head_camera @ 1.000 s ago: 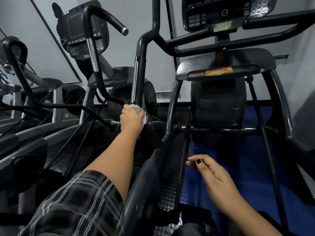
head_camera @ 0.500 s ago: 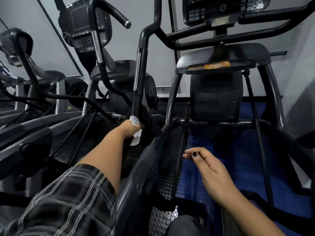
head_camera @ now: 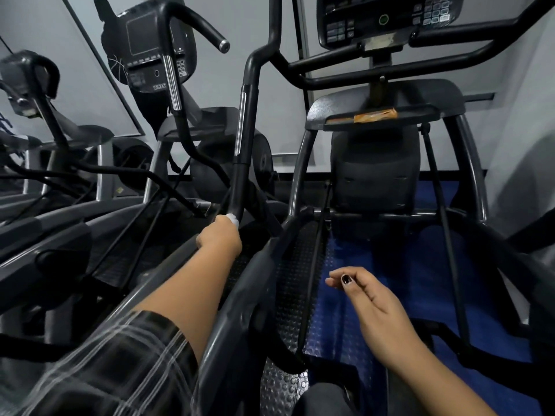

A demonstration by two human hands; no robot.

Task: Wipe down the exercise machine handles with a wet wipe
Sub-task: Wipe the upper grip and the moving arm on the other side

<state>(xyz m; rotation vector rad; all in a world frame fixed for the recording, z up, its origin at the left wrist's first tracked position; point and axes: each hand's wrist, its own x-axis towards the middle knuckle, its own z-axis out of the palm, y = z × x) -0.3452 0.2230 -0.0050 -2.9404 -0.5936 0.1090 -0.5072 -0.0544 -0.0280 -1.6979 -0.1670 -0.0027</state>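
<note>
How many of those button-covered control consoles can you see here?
2 for certain: the near console at top right and the neighbouring console at upper left. A dark shape at far left may be a third, but it is too blurred to tell.

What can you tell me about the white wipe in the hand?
Only a small white, crumpled bit of the wipe shows, poking out atop the left hand. The hand grips it against the low end of the machine's black handle bar. The rest is hidden in the fist.
</note>
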